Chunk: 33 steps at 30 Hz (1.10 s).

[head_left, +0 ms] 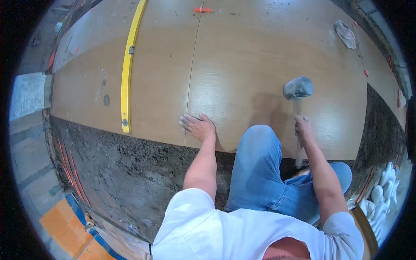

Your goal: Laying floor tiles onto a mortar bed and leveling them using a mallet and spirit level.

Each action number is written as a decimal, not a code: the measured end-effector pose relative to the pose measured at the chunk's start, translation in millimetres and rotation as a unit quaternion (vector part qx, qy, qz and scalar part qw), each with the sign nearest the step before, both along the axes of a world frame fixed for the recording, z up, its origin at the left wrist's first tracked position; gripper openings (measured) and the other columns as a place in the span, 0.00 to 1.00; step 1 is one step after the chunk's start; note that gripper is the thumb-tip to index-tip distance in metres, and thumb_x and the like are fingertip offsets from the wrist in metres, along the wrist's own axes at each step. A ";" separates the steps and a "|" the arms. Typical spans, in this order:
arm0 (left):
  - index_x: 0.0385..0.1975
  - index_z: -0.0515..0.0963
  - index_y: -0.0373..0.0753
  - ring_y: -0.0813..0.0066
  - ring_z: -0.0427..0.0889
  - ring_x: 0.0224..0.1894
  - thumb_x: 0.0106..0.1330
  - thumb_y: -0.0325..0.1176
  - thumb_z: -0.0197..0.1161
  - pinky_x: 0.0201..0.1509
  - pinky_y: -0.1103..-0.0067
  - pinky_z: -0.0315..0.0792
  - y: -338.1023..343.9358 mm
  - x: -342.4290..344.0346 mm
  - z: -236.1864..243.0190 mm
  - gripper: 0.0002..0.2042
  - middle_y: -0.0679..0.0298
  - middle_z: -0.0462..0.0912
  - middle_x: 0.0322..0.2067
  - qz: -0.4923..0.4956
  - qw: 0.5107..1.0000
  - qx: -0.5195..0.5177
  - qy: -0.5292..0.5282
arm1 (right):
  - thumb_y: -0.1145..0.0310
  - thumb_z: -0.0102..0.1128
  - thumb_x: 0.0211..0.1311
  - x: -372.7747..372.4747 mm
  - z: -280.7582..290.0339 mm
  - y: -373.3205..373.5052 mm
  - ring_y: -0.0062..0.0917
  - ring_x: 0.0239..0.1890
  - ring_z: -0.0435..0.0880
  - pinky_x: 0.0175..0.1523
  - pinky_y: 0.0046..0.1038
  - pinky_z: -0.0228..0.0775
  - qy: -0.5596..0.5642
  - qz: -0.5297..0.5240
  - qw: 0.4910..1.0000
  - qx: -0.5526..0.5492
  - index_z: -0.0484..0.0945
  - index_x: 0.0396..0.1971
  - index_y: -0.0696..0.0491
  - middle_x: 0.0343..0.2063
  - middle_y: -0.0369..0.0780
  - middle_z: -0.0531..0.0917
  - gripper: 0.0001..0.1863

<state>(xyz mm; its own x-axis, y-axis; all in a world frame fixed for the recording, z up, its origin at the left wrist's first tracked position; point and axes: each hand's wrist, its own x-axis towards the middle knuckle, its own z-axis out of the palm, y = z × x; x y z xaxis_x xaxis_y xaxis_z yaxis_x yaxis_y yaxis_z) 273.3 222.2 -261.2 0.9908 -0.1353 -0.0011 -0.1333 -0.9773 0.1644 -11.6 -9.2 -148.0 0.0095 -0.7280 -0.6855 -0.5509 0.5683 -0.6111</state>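
Right grip [304, 128] holds the mallet [298, 92], head beyond it

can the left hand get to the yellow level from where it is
Probably yes: the left hand rests open, and only bare tile shows between it and the yellow level. The right hand, gripping the mallet, is off to the other side.

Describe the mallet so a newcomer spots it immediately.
Find the large tan tiles across the upper view. Over their right part, the person's right hand grips the mallet by its slim handle. Its chunky, rounded grey head sets it apart from the long, straight yellow level farther left.
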 end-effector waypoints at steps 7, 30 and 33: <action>0.66 0.52 0.24 0.46 0.44 0.73 0.71 0.48 0.44 0.74 0.58 0.39 1.6 -2.6 -0.4 0.34 0.42 0.49 0.69 -0.013 1.000 -0.008 -0.017 | 0.59 0.59 0.60 35.9 -47.5 -5.3 0.35 0.26 0.79 0.35 0.38 0.71 0.084 0.020 0.948 -0.305 0.76 0.33 0.61 0.24 0.45 0.81 0.18; 0.67 0.54 0.29 0.44 0.45 0.72 0.69 0.44 0.47 0.74 0.56 0.36 1.2 -1.9 -7.2 0.32 0.44 0.50 0.69 0.003 1.000 -0.014 -0.005 | 0.58 0.53 0.64 -24.6 -93.3 1.8 0.54 0.41 0.80 0.47 0.44 0.69 0.160 0.162 0.938 -0.261 0.73 0.41 0.68 0.34 0.60 0.80 0.23; 0.69 0.51 0.32 0.44 0.44 0.72 0.70 0.47 0.44 0.74 0.56 0.37 -0.7 0.1 -3.9 0.32 0.47 0.50 0.70 0.014 0.999 0.019 0.026 | 0.58 0.52 0.63 -30.2 -104.6 -2.7 0.55 0.40 0.80 0.45 0.44 0.70 0.173 0.169 0.938 -0.249 0.74 0.41 0.67 0.35 0.60 0.80 0.23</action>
<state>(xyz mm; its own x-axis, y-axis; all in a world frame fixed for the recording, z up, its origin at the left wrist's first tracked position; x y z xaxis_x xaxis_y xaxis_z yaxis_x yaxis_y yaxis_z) 273.4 221.5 -265.0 0.9927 -0.1057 -0.0579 -0.0973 -0.9864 0.1323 -41.8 -11.9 -252.7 0.1375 -0.9539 -0.2668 -0.8628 0.0170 -0.5053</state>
